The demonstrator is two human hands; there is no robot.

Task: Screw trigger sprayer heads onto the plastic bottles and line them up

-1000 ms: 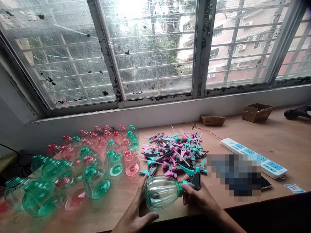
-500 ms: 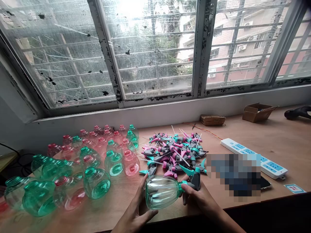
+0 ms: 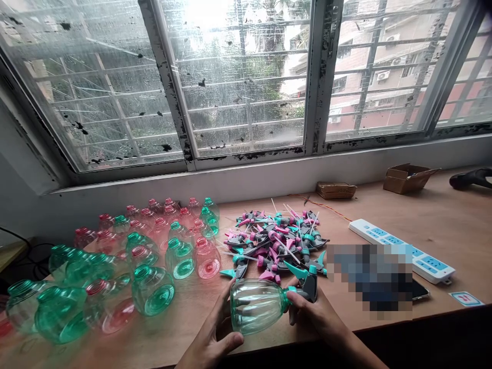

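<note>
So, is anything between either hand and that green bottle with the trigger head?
Nothing visible. The left hand cups the green bottle at its base; the right hand grips its neck by the trigger head. The pile of loose trigger heads lies just behind.

a wooden table (image 3: 442, 215) stands under grimy barred windows (image 3: 238, 77) in daylight.
</note>
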